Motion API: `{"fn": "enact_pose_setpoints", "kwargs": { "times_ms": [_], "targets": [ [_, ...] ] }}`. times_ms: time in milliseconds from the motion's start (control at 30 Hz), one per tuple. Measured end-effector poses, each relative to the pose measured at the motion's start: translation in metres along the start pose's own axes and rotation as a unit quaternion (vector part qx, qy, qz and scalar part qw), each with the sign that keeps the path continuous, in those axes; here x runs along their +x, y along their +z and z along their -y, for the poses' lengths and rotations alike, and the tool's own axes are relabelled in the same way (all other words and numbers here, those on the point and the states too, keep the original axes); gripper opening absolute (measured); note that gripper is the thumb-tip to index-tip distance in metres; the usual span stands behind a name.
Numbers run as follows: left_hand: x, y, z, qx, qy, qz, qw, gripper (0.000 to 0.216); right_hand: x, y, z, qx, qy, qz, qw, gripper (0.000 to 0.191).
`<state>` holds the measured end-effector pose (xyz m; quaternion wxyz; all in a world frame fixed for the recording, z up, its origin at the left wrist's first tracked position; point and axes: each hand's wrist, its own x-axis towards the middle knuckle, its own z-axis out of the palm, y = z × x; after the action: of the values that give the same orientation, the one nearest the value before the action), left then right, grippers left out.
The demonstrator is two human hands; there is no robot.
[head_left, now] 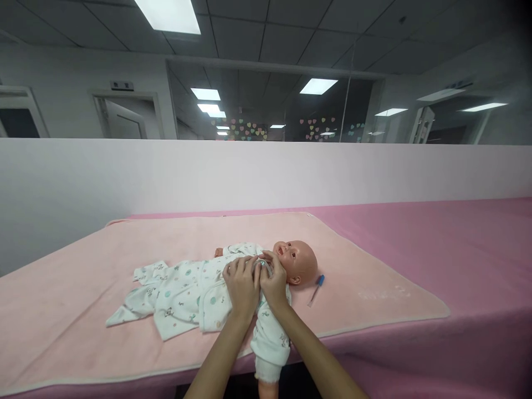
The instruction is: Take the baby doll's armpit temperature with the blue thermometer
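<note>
A bald baby doll (305, 260) lies on its back, its head to the right. It wears a white printed baby outfit (183, 296). My left hand (243, 282) and my right hand (273, 280) meet at the doll's upper chest, just below its chin. The fingers of both hands curl inward round a small, greyish, partly see-through thing (262, 265) at the collar. Most of it is covered by my fingers, so its kind is unclear. One sleeved doll arm (271, 335) hangs toward me between my forearms.
A thin clear stick with a blue cap (319, 281) lies beside the doll's head. Under the doll is a peach pad (366, 282), spread over a pink cover (477, 260). Behind the table stands a low white partition (266, 174), with a window beyond it.
</note>
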<state>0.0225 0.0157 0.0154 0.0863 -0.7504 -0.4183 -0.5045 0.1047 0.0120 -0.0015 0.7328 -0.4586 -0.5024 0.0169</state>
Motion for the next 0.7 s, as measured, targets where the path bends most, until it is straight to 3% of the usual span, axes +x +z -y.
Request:
{"fn": "enact_pose_setpoints", "kwargs": {
  "times_ms": [700],
  "targets": [
    [-0.0029, -0.0035, -0.0010, -0.075, -0.001, -0.018, 0.997, 0.017, -0.0001, 0.0008, -0.0012, -0.044, 0.027, -0.014, 0.999, 0.024]
  ]
}}
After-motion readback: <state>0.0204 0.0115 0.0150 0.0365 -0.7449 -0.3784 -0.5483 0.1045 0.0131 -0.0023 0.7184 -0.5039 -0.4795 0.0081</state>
